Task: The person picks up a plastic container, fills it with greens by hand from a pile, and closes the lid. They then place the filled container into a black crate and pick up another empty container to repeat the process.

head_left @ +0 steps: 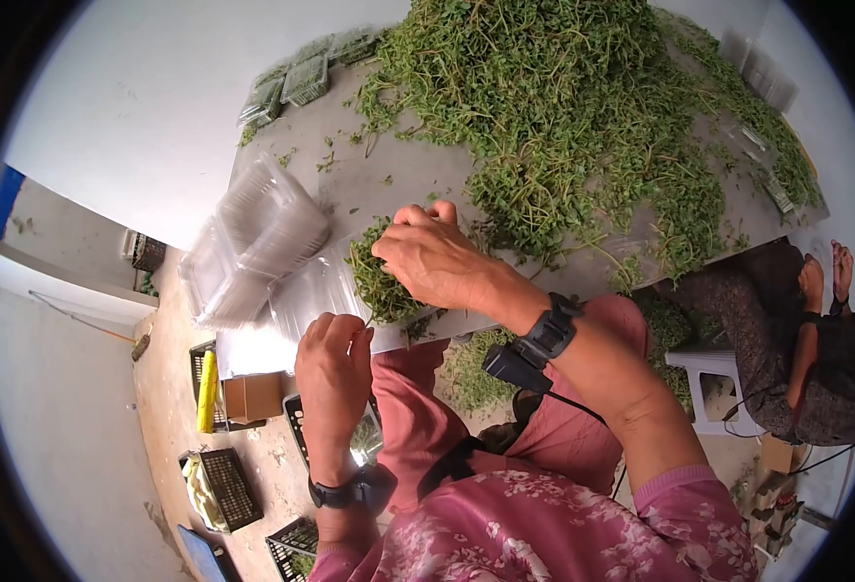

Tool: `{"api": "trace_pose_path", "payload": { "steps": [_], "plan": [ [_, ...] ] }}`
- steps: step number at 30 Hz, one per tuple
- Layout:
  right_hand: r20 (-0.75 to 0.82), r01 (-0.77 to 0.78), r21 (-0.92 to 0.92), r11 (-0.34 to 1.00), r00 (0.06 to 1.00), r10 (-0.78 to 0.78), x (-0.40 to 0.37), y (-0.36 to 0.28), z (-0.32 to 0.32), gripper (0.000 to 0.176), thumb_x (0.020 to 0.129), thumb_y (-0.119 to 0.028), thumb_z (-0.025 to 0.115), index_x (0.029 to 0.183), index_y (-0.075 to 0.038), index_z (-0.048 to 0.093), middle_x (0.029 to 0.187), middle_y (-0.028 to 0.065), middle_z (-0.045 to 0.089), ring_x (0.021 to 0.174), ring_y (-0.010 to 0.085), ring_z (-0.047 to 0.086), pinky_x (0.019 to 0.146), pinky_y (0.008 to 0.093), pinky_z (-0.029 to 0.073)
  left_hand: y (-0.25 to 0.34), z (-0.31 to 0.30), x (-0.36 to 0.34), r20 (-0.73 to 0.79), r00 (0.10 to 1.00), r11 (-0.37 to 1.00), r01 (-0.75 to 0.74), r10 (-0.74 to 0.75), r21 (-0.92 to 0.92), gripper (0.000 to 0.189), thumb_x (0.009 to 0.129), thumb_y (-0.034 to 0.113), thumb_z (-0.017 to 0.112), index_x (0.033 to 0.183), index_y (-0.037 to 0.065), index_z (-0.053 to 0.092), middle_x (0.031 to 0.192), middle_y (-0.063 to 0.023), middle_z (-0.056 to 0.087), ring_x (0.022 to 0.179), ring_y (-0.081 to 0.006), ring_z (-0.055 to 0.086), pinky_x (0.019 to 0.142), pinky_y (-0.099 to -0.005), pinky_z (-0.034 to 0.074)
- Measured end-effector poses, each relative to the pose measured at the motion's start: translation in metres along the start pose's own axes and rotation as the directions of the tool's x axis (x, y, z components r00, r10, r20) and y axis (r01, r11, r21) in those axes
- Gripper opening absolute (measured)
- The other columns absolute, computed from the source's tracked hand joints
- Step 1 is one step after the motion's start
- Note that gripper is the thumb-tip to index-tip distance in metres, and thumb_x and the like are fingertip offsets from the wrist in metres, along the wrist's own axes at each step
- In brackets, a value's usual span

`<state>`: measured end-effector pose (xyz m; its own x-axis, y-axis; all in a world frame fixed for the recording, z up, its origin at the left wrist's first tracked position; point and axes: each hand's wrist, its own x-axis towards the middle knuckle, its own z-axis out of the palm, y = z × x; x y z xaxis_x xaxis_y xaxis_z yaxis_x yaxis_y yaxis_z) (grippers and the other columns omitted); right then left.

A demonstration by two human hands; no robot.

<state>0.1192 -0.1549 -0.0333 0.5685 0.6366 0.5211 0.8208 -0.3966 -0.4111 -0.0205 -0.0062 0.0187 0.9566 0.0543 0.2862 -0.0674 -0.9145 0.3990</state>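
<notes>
Left hand [333, 354], right hand [432, 262], one clamshell [313, 291], one herb-bunch [377, 289]

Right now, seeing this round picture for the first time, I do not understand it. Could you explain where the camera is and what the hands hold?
There is no machine here. One camera sits on a person's head and looks down at their own two hands; its wide lens bends the picture into a circle. A grey table carries a big heap of green herbs and a stack of clear plastic boxes. The right hand closes its fingers on a bunch of herbs lying in an open clear box. The left hand touches that box's near edge; whether it grips, I cannot tell. Another person sits at the right.
</notes>
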Motion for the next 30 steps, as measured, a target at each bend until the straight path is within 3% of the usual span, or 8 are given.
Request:
{"api": "trace_pose_path", "payload": {
  "steps": [12, 17, 21, 24, 28, 30],
  "plan": [
    [0.017, -0.003, -0.001, 1.0, 1.0, 0.003, 0.0, 0.0, -0.001, 0.011, 0.084, -0.002, 0.055, 0.085, -0.009, 0.063, 0.09, 0.003, 0.061, 0.102, 0.0228, 0.049, 0.092, 0.0477, 0.029, 0.023, -0.034, 0.003, -0.162, 0.983, 0.992, -0.069, 0.086, 0.106, 0.008, 0.084, 0.001, 0.06, 0.081, 0.002, 0.052, 0.073, -0.0142, 0.052, 0.07, -0.0356, 0.052, 0.065, -0.0436, 0.042],
    [0.053, -0.029, 0.01, 1.0, 0.998, 0.029, 0.001, -0.003, -0.005, 0.013, 0.085, -0.001, 0.053, 0.085, -0.009, 0.063, 0.09, 0.0039, 0.061, 0.102, 0.0225, 0.05, 0.096, 0.0491, 0.028, 0.039, -0.043, 0.011, -0.359, 0.932, 0.999, -0.036, 0.044, 0.028, 0.004, 0.086, 0.0, 0.06, 0.087, 0.001, 0.056, 0.08, -0.0146, 0.057, 0.074, -0.0336, 0.056, 0.066, -0.0404, 0.044],
    [0.002, -0.028, 0.039, 0.999, 1.0, 0.028, 0.0, -0.004, -0.004, 0.011, 0.085, -0.003, 0.054, 0.086, -0.009, 0.063, 0.091, 0.004, 0.061, 0.102, 0.0232, 0.051, 0.093, 0.0473, 0.03, 0.028, -0.008, 0.025, -0.506, 0.858, 0.996, -0.065, 0.087, 0.06, 0.004, 0.086, 0.002, 0.061, 0.089, 0.002, 0.058, 0.083, -0.0145, 0.058, 0.077, -0.0336, 0.057, 0.069, -0.0407, 0.045],
    [-0.029, -0.037, 0.102, 0.994, 0.999, 0.04, -0.001, -0.002, -0.003, 0.011, 0.084, -0.004, 0.055, 0.088, -0.009, 0.064, 0.092, 0.0036, 0.062, 0.101, 0.0241, 0.053, 0.09, 0.045, 0.031, 0.013, 0.018, 0.028, -0.413, 0.898, 0.986, -0.109, 0.153, 0.129, 0.006, 0.085, 0.005, 0.064, 0.087, 0.004, 0.058, 0.079, -0.0126, 0.057, 0.074, -0.0327, 0.055, 0.068, -0.0422, 0.043],
    [-0.006, -0.069, 0.146, 0.987, 0.997, 0.071, 0.001, 0.0, -0.01, 0.014, 0.085, -0.005, 0.056, 0.093, -0.01, 0.066, 0.094, 0.0036, 0.065, 0.102, 0.0241, 0.055, 0.087, 0.0425, 0.033, 0.009, 0.021, 0.018, -0.239, 0.966, 0.992, -0.077, 0.098, 0.096, 0.005, 0.084, 0.005, 0.063, 0.087, 0.003, 0.059, 0.08, -0.0127, 0.057, 0.075, -0.034, 0.055, 0.068, -0.0431, 0.044],
    [-0.016, -0.074, 0.157, 0.985, 0.997, 0.077, 0.003, 0.0, -0.014, 0.017, 0.085, -0.004, 0.055, 0.096, -0.01, 0.067, 0.094, 0.0036, 0.065, 0.102, 0.0239, 0.057, 0.086, 0.0406, 0.034, 0.01, 0.013, 0.016, -0.281, 0.954, 0.994, -0.087, 0.104, 0.073, 0.004, 0.086, 0.002, 0.062, 0.09, 0.0, 0.061, 0.082, -0.0144, 0.06, 0.073, -0.0313, 0.059, 0.066, -0.0387, 0.046]
  ]
}}
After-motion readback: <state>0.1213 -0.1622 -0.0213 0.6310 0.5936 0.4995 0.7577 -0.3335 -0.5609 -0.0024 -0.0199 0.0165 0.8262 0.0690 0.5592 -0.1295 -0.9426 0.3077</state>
